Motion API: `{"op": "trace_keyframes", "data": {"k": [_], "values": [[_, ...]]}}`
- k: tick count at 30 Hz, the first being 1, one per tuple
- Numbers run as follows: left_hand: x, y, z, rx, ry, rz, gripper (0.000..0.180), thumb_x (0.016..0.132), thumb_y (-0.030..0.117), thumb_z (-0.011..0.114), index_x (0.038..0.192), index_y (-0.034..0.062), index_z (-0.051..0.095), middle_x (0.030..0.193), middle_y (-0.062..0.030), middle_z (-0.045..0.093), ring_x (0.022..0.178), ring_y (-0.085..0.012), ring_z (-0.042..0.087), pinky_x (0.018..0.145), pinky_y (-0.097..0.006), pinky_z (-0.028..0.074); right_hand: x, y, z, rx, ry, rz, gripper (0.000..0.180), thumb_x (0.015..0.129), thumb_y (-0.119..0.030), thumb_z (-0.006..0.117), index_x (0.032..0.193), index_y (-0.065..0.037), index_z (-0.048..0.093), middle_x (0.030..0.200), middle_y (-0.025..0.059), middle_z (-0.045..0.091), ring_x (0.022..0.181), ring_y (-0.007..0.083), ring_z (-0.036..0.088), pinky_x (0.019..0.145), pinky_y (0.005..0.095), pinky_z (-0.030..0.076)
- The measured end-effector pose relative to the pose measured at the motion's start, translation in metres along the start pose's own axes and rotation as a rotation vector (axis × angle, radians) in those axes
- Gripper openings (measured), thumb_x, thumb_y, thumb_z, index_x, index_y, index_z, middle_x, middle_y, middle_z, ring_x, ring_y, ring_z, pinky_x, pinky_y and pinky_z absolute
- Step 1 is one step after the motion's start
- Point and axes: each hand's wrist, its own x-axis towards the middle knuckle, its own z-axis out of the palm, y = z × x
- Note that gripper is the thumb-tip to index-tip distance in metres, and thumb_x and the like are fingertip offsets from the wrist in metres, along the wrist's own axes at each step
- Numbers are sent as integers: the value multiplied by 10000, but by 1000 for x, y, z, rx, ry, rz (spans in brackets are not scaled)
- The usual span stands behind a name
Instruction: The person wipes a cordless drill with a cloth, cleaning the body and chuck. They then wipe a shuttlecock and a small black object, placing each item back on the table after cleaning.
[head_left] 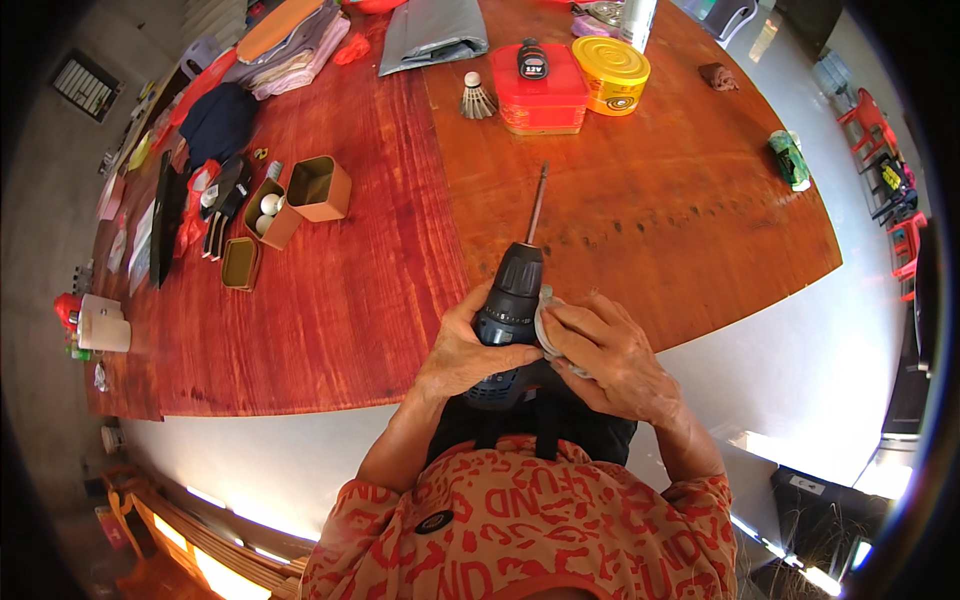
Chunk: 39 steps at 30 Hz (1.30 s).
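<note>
Drill (508, 330): in front of the person's torso, over the near edge of the tabletop (340, 340); can't tell if any part rests on it.
Bit (538, 205): long, seated in the black chuck (521, 268), aimed away from the body; probably that way round so the tip stays clear of hands and shirt.
Left hand (457, 352): clamped round the body behind the chuck, thumb across the top; likely carries the weight and stops it rolling.
Right hand (620, 362): fingers closed on a pale wad (549, 325) at the drill's right side; cloth or paper, can't tell. Looks pressed to the casing, left hand acting as backstop.
Hands: close together, drill and wad between them.
Red box (541, 105): past the bit tip, out of the working space; its flat lid makes a handy stand for the small black bottle (533, 62).
Yellow tin (615, 75): upright just beside the red box.
Square tin (320, 190): topless, off to the left.
White balls (270, 204): inside the neighbouring tin (282, 230); its walls presumably stop them rolling off.
</note>
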Motion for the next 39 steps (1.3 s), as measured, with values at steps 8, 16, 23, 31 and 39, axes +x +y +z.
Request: {"op": "trace_keyframes", "data": {"k": [8, 16, 23, 31, 39], "values": [[9, 1, -9, -37, 276, -107, 533, 724, 110, 796, 1161, -2, 513, 882, -60, 640, 771, -119, 634, 690, -257, 553, -9, 14, -21, -96, 87, 139, 382, 609, -61, 752, 967, -50, 620, 943, 72, 561, 817, 274, 535, 702, 400, 447], [21, -1, -24, -116, 408, -27, 531, 718, 71, 790, 1161, -8, 509, 888, -60, 641, 775, -121, 636, 688, -260, 550, -4, 26, 0, -300, -35, 207, 459, 567, -72, 780, 988, -68, 598, 992, 97, 549, 897, 323, 545, 825, 470, 463], [40, -4, -51, -168, 530, -85, 559, 703, 71, 791, 1172, -14, 499, 886, -62, 637, 761, -128, 636, 681, -278, 556, -21, 81, 14, -517, 1, 319, 501, 564, -140, 804, 1011, -68, 588, 1063, 81, 536, 951, 300, 516, 748, 459, 403], [49, -7, -74, -214, 588, -139, 575, 694, 68, 796, 1180, -8, 499, 886, -59, 636, 756, -135, 631, 694, -283, 552, 54, 43, 19, -413, -171, 182, 836, 546, -279, 826, 1273, -46, 486, 1355, 145, 431, 1304, 328, 349, 1015, 495, 271], [78, 11, -115, -173, 491, -169, 690, 681, 147, 828, 1237, -27, 458, 941, -87, 630, 819, -160, 635, 720, -287, 549, 113, 92, 90, -260, -238, -118, 828, 618, -262, 805, 1298, 23, 428, 1025, 145, 591, 866, 277, 583, 705, 404, 437]]}}
